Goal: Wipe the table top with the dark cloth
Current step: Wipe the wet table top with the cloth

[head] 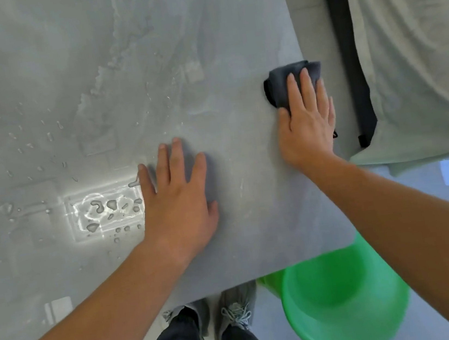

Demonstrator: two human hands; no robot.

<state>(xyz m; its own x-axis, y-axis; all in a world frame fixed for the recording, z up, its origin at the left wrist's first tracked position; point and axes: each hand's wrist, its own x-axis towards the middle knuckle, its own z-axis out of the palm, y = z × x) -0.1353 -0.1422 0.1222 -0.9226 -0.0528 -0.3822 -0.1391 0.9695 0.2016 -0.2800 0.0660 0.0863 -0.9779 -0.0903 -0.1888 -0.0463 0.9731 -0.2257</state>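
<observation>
The grey table top [90, 73] fills most of the view, streaked with wet smears and water drops [108, 210] at the lower left. A folded dark grey cloth [280, 85] lies at the table's right edge. My right hand [308, 124] presses flat on the cloth, fingers stretched over it and thumb at its left side. My left hand [178, 198] rests flat on the bare table near the front edge, fingers spread, holding nothing, just right of the water drops.
A green plastic bucket [344, 305] stands on the floor below the table's front right corner. Pale green fabric [415, 45] with a black strap [352, 67] lies beyond the right edge. My shoes [233, 308] show under the front edge.
</observation>
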